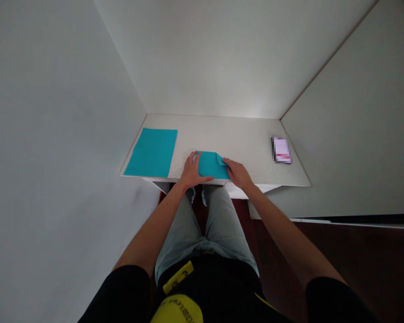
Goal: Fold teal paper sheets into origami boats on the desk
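Note:
A folded sheet of blue paper (209, 164) lies at the front of the white table, with a flap turned over at its upper right corner. My left hand (190, 172) rests at its left end, thumb stretched along the near edge and the fingers spread toward the far edge. At the right end, my right hand (237, 172) has its fingers closed together on the folded flap. Its thumb is hard to make out. Left of my hands lies a larger flat sheet of blue paper (153, 152).
On the right of the white table (222, 130) lies a phone (282, 150) with a blurred, lit screen. Walls stand close at the left and back, and a pale panel (357, 134) rises at the right. My legs are below the table's front edge.

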{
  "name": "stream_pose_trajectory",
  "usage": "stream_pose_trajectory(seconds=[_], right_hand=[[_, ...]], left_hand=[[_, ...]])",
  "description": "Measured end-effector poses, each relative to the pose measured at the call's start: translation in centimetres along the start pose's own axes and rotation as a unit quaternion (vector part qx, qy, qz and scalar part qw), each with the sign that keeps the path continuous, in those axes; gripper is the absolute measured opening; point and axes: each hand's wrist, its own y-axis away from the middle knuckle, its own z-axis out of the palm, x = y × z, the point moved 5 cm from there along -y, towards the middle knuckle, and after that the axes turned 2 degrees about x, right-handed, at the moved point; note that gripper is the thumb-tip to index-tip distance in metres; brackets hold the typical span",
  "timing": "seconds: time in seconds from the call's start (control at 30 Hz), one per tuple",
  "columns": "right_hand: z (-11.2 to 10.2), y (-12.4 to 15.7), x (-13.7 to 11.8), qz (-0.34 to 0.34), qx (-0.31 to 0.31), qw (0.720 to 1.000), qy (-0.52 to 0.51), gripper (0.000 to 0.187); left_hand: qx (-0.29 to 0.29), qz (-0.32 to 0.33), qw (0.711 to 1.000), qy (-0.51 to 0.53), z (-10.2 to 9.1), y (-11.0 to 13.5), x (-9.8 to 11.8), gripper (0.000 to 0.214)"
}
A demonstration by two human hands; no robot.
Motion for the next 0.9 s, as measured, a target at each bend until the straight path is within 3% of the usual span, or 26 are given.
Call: stream_pose_trajectory(seconds=[0.1,0.23,0.43,0.77,0.9], right_hand=[[0.1,-0.2,1.0,0.049,0.013,0.999,-0.006,0.048],[-0.3,0.0,2.2,0.108,0.043,0.993,0.003,0.044],[-0.8,0.2,4.0,0.123,0.071,0.99,-0.017,0.045],[-1.2,0.1,4.9,0.159,0.09,0.979,-0.085,0.049],[-1.2,0.0,4.8,0.155,0.089,0.981,-0.08,0.047]], left_hand=[[-0.033,0.055,0.998,0.01,-0.1,0.3,-0.4,0.129],[-0.069,0.105,0.992,0.012,-0.1,0.7,-0.1,0.097],[-0.101,0.138,0.984,0.039,0.0,1.2,0.3,0.061],[0.012,0.111,0.992,0.053,-0.3,1.9,2.0,0.048],[0.025,0.111,0.993,0.029,0.2,2.1,3.4,0.043]])
